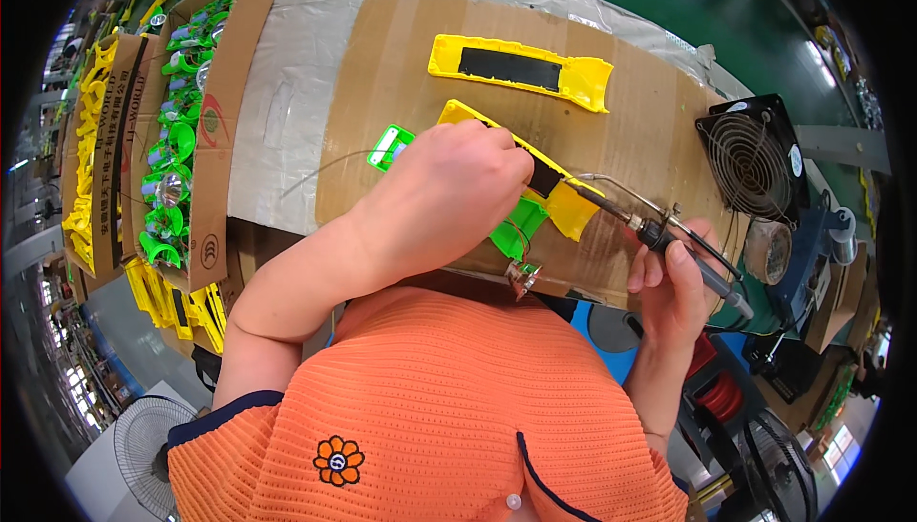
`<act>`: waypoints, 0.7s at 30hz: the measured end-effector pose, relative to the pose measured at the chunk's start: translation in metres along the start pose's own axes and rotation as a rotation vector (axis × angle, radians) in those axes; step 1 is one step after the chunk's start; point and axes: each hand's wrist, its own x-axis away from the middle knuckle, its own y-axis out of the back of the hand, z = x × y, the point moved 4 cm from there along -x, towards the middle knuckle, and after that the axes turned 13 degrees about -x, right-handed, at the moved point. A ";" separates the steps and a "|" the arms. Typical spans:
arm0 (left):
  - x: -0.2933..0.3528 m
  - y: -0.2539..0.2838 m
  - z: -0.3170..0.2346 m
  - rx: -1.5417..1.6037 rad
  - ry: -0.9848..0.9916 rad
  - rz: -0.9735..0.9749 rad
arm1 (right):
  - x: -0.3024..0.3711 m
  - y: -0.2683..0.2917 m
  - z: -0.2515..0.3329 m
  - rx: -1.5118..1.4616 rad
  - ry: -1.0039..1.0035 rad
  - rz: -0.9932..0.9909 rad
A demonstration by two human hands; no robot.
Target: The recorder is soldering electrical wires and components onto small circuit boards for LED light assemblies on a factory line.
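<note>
My right hand (pixel 676 283) grips a soldering iron (pixel 659 235) with a thin metal tube clamped alongside. Its tip points left, at the edge of a yellow plastic shell (pixel 573 223) with a black panel inside. My left hand (pixel 458 188) is closed over the shell's middle; its fingertips and whatever they pinch are hidden. Below that hand a green plastic part (pixel 521 228) shows, with thin wires running to a small metallic component (pixel 522 277) near the table edge. Left of the hand, a green rectangular end piece (pixel 389 148) sticks out, beside a thin grey strand.
Beyond my hands lies another yellow shell (pixel 585 81) on the cardboard sheet (pixel 392 54). A carton (pixel 215 140) of green lamp parts stands left, next to a carton of yellow shells (pixel 86 149). At right are a black fan (pixel 755 154) and a tape roll (pixel 767 250).
</note>
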 end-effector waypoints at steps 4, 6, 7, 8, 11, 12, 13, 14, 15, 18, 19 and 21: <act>-0.006 -0.001 -0.007 -0.145 0.017 0.068 | -0.005 -0.009 0.017 0.235 -0.034 0.088; -0.008 0.000 -0.009 -0.178 0.023 0.076 | -0.005 -0.014 0.020 0.441 -0.055 0.100; -0.009 0.000 -0.009 -0.187 0.032 0.087 | -0.006 -0.014 0.021 0.439 -0.057 0.103; -0.009 0.000 -0.009 -0.196 0.041 0.099 | -0.007 -0.015 0.021 0.489 -0.061 0.140; -0.009 -0.001 -0.010 -0.196 0.050 0.088 | -0.008 -0.020 0.019 0.556 -0.085 0.153; -0.009 -0.001 -0.010 -0.197 0.050 0.089 | -0.008 -0.021 0.018 0.576 -0.104 0.128; -0.009 0.000 -0.009 -0.180 0.061 0.083 | -0.008 -0.022 0.018 0.575 -0.103 0.127; -0.009 0.000 -0.009 -0.163 0.071 0.076 | -0.009 -0.023 0.017 0.581 -0.098 0.130; -0.009 0.000 -0.009 -0.163 0.070 0.077 | -0.009 -0.023 0.017 0.588 -0.093 0.133; -0.009 0.000 -0.008 -0.147 0.082 0.080 | -0.010 -0.023 0.017 0.621 -0.072 0.163; -0.009 -0.001 -0.008 -0.160 0.079 0.086 | -0.010 -0.023 0.017 0.621 -0.073 0.163; -0.009 -0.001 -0.008 -0.172 0.075 0.091 | -0.010 -0.024 0.017 0.645 -0.069 0.181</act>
